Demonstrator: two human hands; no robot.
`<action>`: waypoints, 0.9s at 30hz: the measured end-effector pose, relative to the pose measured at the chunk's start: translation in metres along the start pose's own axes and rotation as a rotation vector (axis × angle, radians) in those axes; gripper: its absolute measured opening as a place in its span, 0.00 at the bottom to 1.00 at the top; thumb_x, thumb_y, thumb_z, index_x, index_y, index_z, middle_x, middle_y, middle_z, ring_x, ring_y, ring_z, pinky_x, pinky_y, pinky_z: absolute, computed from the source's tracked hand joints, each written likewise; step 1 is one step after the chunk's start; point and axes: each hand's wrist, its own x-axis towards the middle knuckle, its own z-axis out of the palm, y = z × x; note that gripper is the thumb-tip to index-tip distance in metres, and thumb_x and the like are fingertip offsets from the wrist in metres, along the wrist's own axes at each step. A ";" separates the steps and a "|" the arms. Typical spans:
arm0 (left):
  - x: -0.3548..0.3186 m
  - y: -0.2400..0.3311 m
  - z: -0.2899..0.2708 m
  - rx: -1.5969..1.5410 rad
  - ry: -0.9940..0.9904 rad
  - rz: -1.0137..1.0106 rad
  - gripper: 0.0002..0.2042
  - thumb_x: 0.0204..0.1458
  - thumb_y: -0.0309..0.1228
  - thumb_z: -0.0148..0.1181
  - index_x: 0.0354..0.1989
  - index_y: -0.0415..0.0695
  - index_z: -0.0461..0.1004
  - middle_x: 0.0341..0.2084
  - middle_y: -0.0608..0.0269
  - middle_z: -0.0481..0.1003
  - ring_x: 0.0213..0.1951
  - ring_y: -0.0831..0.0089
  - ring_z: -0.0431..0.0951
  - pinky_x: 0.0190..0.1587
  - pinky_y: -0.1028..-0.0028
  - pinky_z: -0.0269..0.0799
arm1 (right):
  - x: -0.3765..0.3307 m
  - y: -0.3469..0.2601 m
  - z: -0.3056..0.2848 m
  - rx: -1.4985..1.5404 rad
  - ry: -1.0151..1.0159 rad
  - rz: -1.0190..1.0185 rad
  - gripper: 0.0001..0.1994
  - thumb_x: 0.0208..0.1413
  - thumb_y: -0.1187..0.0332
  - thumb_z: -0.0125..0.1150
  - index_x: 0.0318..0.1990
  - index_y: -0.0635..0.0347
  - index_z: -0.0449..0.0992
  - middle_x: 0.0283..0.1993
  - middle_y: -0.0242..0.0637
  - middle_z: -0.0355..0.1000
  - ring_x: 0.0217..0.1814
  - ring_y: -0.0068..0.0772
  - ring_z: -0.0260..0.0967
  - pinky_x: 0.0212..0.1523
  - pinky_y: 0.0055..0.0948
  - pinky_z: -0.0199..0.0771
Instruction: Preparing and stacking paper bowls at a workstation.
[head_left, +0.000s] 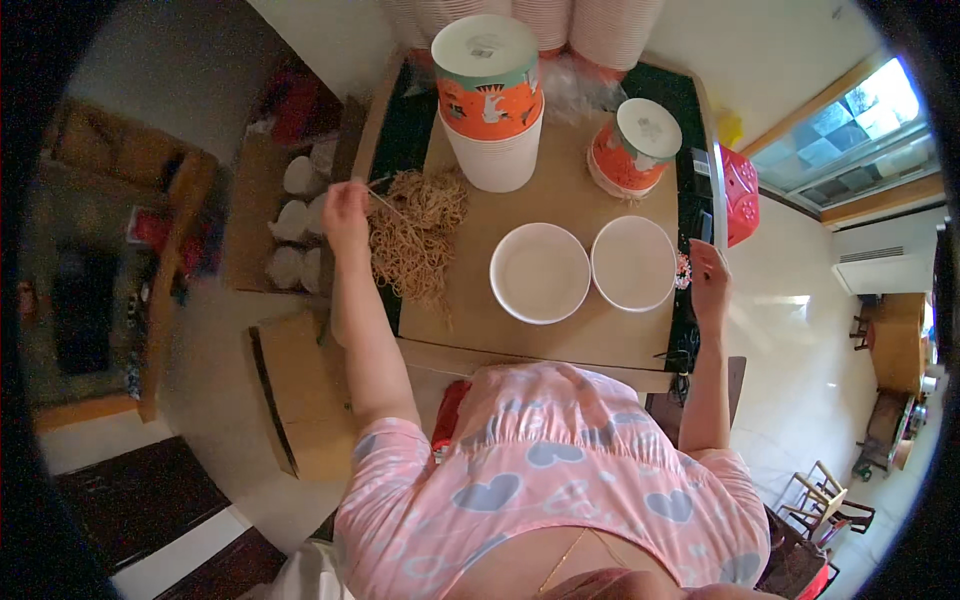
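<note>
At the table's left edge my left hand point(347, 212) is closed in a pinch on a strand of tan string. The strand runs from my fingertips across a tangled pile of the same string point(415, 245). Over the right edge my right hand point(710, 280) has its fingers curled together; what they hold, if anything, is too small to make out. Beside it lies a cluster of small red, white and dark pieces point(683, 269), partly behind a bowl. Two white paper bowls, a left one point(540, 273) and a right one point(634, 263), stand mouth up side by side between my hands.
A tall stack of upturned orange-and-green printed tubs point(490, 100) and a shorter stack point(637, 150) stand on the brown board. More stacked white tubs point(612, 35) line the back, by clear plastic point(575, 95). A carton point(245, 230) of white bundles adjoins the left side; a red stool point(740, 197) stands right.
</note>
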 end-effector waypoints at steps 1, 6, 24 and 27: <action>-0.007 0.022 0.004 -0.064 0.060 0.001 0.08 0.55 0.33 0.52 0.27 0.44 0.67 0.21 0.69 0.69 0.26 0.79 0.67 0.31 0.77 0.62 | -0.004 -0.023 0.005 0.106 -0.024 -0.005 0.11 0.52 0.78 0.51 0.42 0.61 0.74 0.38 0.35 0.72 0.39 0.25 0.69 0.37 0.23 0.70; -0.060 0.104 0.026 -0.169 -0.204 0.002 0.06 0.57 0.32 0.49 0.30 0.44 0.66 0.16 0.70 0.65 0.18 0.85 0.63 0.21 0.82 0.57 | -0.048 -0.065 0.053 0.896 -0.402 0.159 0.10 0.56 0.75 0.49 0.43 0.68 0.72 0.45 0.38 0.71 0.43 0.28 0.68 0.46 0.24 0.67; -0.245 0.043 0.076 0.325 -0.904 -0.229 0.07 0.46 0.29 0.60 0.31 0.38 0.74 0.21 0.56 0.76 0.23 0.75 0.75 0.28 0.74 0.70 | -0.121 -0.100 0.076 0.948 -0.675 0.723 0.09 0.57 0.68 0.54 0.38 0.66 0.73 0.37 0.35 0.72 0.39 0.25 0.70 0.42 0.23 0.70; -0.248 0.040 0.074 0.334 -0.945 -0.196 0.08 0.46 0.30 0.61 0.29 0.38 0.75 0.20 0.57 0.75 0.22 0.75 0.74 0.27 0.74 0.69 | -0.115 -0.102 0.065 1.197 -0.582 0.856 0.10 0.58 0.68 0.51 0.41 0.66 0.71 0.34 0.35 0.72 0.37 0.26 0.70 0.41 0.23 0.70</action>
